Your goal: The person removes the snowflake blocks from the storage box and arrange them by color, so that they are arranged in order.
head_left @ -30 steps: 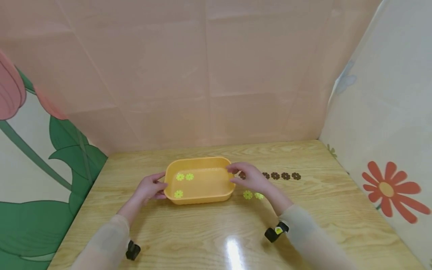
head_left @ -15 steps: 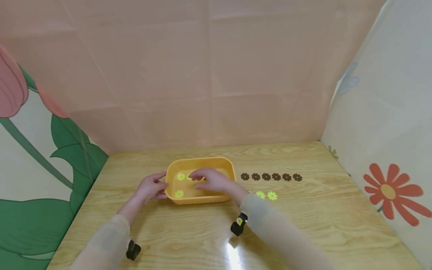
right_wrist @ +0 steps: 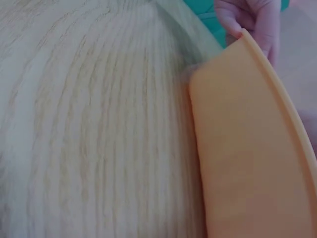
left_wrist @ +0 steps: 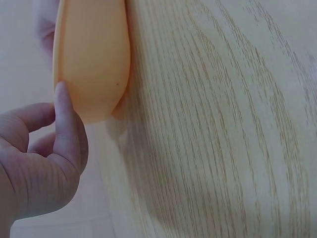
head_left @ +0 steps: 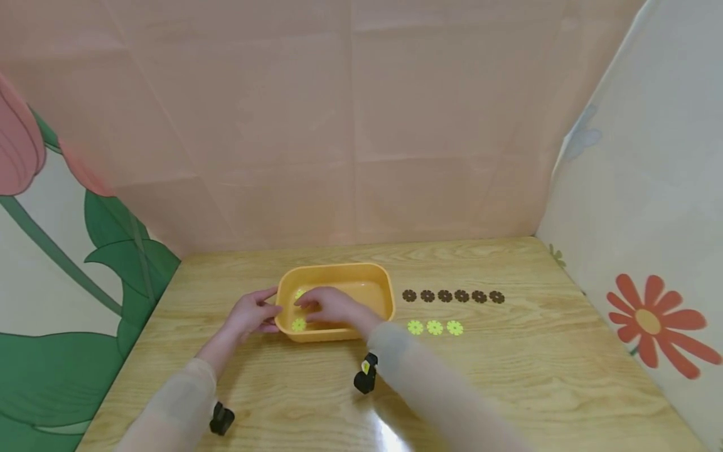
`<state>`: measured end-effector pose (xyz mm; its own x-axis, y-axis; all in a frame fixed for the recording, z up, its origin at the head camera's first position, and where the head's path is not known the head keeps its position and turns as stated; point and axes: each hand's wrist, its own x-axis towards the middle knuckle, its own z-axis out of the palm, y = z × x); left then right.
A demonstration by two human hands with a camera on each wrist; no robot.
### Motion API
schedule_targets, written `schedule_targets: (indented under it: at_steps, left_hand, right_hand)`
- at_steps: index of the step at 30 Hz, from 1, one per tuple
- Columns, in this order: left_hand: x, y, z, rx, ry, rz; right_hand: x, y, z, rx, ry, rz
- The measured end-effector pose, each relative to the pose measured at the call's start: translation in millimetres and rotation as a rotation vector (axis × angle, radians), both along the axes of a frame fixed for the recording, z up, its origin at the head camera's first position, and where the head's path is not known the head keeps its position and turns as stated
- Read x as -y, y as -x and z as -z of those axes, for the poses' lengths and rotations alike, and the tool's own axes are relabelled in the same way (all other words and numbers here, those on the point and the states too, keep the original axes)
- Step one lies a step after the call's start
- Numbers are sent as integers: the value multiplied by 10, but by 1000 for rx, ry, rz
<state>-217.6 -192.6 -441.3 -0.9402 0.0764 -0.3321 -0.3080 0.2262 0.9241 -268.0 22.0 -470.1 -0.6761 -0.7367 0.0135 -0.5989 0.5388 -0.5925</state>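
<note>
A yellow plastic tray (head_left: 367, 271) with rounded corners rests on the wooden table. My left hand (head_left: 252, 314) grips its left end, thumb at the rim and fingers against the outer wall; the left wrist view also shows this hand (left_wrist: 42, 168) at the rim. Reaching over the front wall, my right hand (head_left: 332, 307) is inside the tray, fingers bent and thumb apart from them. Close to its fingertips lie a yellow-green flower-shaped piece (head_left: 299, 324) and another flower piece (head_left: 299, 293), partly covered. In the right wrist view the tray's outer wall (right_wrist: 247, 134) blocks the right fingers.
Right of the tray, several dark brown flower pieces (head_left: 445, 295) form a row. Three yellow-green flower pieces (head_left: 434, 328) lie in front of them. A pink sheet (head_left: 350, 125) hangs behind the wooden table (head_left: 508, 389), with floral sheets at both sides.
My right hand has moved left from the tray's right end into its left half, now covering one flower piece there and exposing the rows on the table. The left hand keeps its place.
</note>
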Motion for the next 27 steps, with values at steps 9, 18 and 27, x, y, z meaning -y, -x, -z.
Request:
schedule_targets:
  at_steps: [9, 18, 27]
  left_hand:
    - [13, -1, -2, -2, 11, 21]
    - [12, 0, 5, 0, 12, 16]
    - [20, 0, 15, 2, 13, 21]
  right_hand:
    - [90, 2, 61, -75, -102, -58]
    - [96, -29, 61, -104, -141, -97]
    - [95, -40, 63, -109, -177, -62]
